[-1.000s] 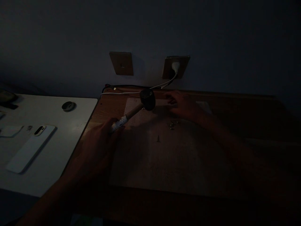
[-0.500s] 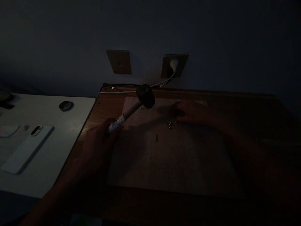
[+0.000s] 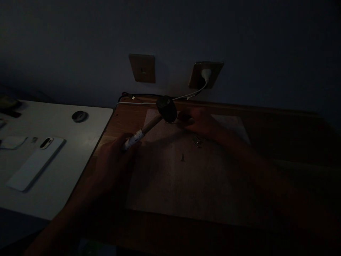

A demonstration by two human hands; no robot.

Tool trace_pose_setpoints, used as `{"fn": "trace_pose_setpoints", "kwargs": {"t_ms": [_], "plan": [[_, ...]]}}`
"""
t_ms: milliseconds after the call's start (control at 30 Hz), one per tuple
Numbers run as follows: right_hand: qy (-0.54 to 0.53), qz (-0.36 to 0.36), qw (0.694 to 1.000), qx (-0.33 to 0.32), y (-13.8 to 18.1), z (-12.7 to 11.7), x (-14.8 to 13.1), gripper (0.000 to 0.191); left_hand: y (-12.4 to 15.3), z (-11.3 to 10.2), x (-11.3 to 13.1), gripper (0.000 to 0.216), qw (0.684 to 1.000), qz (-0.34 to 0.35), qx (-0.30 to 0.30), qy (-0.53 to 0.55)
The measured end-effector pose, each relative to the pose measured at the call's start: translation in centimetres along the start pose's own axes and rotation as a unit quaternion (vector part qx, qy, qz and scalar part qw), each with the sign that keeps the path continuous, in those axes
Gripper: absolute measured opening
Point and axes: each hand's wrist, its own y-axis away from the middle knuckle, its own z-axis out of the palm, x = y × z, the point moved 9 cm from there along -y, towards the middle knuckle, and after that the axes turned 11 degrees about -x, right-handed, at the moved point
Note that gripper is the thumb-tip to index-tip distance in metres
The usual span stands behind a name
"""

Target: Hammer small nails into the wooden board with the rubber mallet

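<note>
The scene is very dark. My left hand (image 3: 114, 160) is wrapped round the pale wooden handle of a hammer (image 3: 149, 124), whose black head hangs over the far part of a flat board (image 3: 186, 177) on the wooden table (image 3: 119, 117). My right hand (image 3: 198, 122) rests on the board just right of the hammer head, fingers drawn together towards a small bright thing below the head; I cannot make out what they hold. A small heap of nails (image 3: 197, 141) lies by that hand. One nail (image 3: 182, 156) stands alone on the board.
A white table (image 3: 53, 167) adjoins on the left with a white phone (image 3: 34, 163) lying back up, a round dark object (image 3: 80, 116) and small flat items. On the wall are a switch plate (image 3: 142, 68) and a socket (image 3: 205, 75) with a white plug; its cable runs along the table's far edge.
My right hand has moved left across the board, from beside the nail heap to just under the hammer head. The hammer stays raised in my left hand. The camera has shifted slightly.
</note>
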Motion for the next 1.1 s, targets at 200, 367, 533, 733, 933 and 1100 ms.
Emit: {"fn": "trace_pose_setpoints", "kwargs": {"t_ms": [200,367,533,733,933,1100], "plan": [[-0.028,-0.001,0.999,0.022,-0.1,0.1,0.2,0.022,-0.2,0.2,-1.0,0.043,1.0,0.007,0.0,0.004],[-0.042,0.013,0.998,0.046,0.2,0.5,0.7,0.021,-0.1,0.0,-0.8,0.043,1.0,0.0,0.004,-0.013],[-0.029,0.017,0.998,0.047,0.4,0.7,0.7,0.022,0.1,0.3,-0.3,0.043,1.0,0.004,-0.01,0.0],[-0.035,0.046,0.998,0.033,0.5,0.7,1.1,0.021,0.2,0.3,-0.3,0.042,1.0,-0.002,0.003,-0.012],[-0.038,0.071,0.996,0.042,0.7,0.7,1.5,0.028,0.4,0.2,0.5,0.043,1.0,-0.002,-0.013,-0.012],[-0.065,0.058,0.994,0.067,0.8,0.8,1.8,0.028,0.0,0.2,0.5,0.044,1.0,0.001,-0.001,-0.021]]}}
